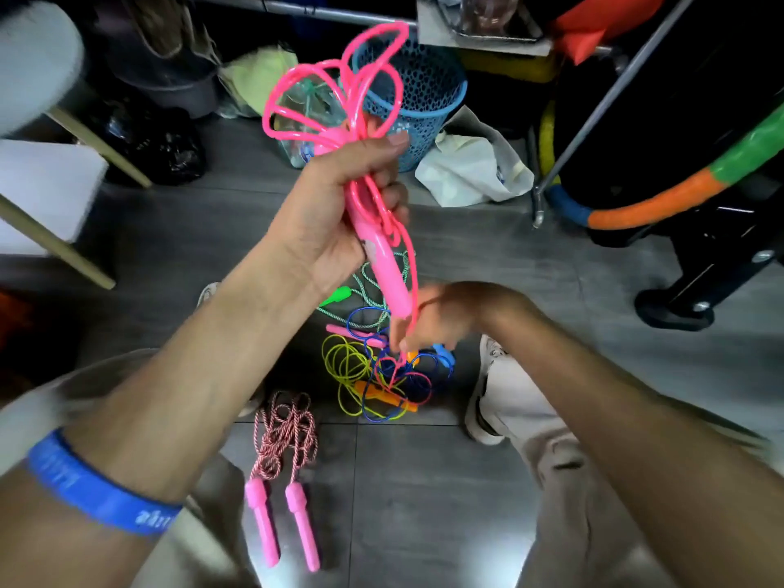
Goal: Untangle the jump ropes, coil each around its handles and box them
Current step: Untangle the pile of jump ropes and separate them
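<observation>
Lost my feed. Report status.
Left hand grips pink rope with loops. Right hand pinches its trailing end. Tangled pile still holds that end.

Left hand gripping looped pink rope and handle, right hand pinching its trailing strand.

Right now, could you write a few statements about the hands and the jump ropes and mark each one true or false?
1. The left hand grips the pink rope's handle. True.
2. The red-and-white rope is held in the right hand. False: it lies on the floor.
3. A blue mesh basket stands beyond the hands. True.
4. The yellow rope is already coiled around its handles. False: it lies loose in the tangle.
</observation>
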### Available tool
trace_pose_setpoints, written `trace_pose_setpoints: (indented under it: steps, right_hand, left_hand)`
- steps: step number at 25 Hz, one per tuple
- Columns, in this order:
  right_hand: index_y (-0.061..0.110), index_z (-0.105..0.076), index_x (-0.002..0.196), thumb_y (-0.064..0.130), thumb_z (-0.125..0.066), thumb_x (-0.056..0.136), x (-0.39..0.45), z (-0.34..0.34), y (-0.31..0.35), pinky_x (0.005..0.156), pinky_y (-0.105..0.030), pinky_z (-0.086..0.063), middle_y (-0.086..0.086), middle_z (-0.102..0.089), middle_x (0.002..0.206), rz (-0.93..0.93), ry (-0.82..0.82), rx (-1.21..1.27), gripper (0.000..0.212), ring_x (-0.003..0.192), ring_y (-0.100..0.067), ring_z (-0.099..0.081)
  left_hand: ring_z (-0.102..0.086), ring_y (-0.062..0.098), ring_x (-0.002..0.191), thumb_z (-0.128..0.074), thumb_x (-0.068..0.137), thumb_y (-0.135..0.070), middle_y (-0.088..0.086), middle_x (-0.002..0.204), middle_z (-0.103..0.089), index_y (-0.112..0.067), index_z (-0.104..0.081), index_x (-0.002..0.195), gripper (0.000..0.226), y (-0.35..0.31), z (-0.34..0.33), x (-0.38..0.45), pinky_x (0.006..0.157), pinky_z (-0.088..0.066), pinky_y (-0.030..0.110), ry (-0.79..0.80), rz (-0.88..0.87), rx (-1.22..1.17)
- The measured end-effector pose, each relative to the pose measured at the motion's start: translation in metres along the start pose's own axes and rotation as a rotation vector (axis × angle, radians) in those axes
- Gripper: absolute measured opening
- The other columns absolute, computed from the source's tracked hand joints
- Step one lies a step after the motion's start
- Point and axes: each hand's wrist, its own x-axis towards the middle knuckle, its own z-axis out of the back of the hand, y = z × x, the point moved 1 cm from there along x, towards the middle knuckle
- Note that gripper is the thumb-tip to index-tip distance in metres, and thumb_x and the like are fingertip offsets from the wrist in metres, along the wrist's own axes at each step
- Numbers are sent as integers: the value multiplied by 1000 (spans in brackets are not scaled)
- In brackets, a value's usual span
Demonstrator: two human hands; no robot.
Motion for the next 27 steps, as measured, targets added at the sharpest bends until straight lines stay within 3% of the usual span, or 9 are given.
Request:
trace_pose_setpoints:
  steps: [2,4,7,12,15,18,23,25,27]
  right_hand:
    - [13,-68,87,17,-59,90,2,7,-10,75,-29,-50,1,-60,80,-72,-119,-192,11,85,-20,-58]
    - [10,-69,83,14,-59,90,-9,23,-11,66,-33,-51,-4,-63,72,-84,-191,-113,13,69,-22,-60]
    - [7,-66,91,3,-53,94,-39,53,-2,46,-24,-48,-10,-67,71,24,-354,292,14,55,-16,-61]
    - [10,-63,93,9,-56,94,-77,74,11,41,-23,-50,-4,-66,60,154,-604,953,7,46,-16,-62]
    - [10,-60,92,7,-53,94,-77,78,12,46,-26,-54,-6,-66,60,144,-733,1189,8,49,-18,-65]
    - [10,-59,82,5,-52,93,-75,80,7,51,-26,-56,-8,-65,62,183,-785,1368,14,53,-17,-66]
    - [1,-58,105,-1,-51,92,-73,79,1,57,-30,-58,-10,-66,74,281,-774,1335,15,60,-22,-67]
    - [-4,-57,110,-7,-52,89,-71,79,-2,58,-30,-58,-11,-66,74,304,-813,1378,21,61,-22,-68]
    - [-1,-58,101,-9,-53,88,-70,81,-4,57,-29,-57,-9,-67,71,325,-859,1379,16,62,-19,-69]
  left_hand:
    - [-36,6,40,-55,86,-7,-6,50,-40,-17,-49,71,19,-7,6,2,42,-38,20,-46,-14,4]
    - [-39,8,38,-63,79,-5,-2,55,-47,-14,-55,74,13,-9,14,4,42,-38,20,-152,-3,194]
    - [-44,13,39,-75,72,1,6,61,-54,-12,-64,77,17,5,22,4,40,-38,18,-239,89,566]
    - [-64,9,68,-70,75,8,6,83,-71,0,-69,100,26,34,12,-2,59,-48,14,60,169,550]
    - [-57,10,58,-76,71,2,7,77,-66,-11,-70,89,23,37,13,-1,52,-44,17,122,248,680]
    - [-53,14,54,-83,68,-4,6,64,-66,-16,-71,72,17,39,11,-1,54,-39,21,33,232,848]
    - [-64,19,50,-70,74,7,7,55,-64,-6,-65,72,15,39,11,5,56,-56,29,-164,154,482]
    - [-59,13,42,-64,79,8,6,61,-67,-5,-64,84,14,35,7,0,46,-53,22,-103,192,388]
    - [-55,8,41,-64,76,6,15,84,-71,-1,-62,107,31,30,1,-6,43,-47,18,63,262,345]
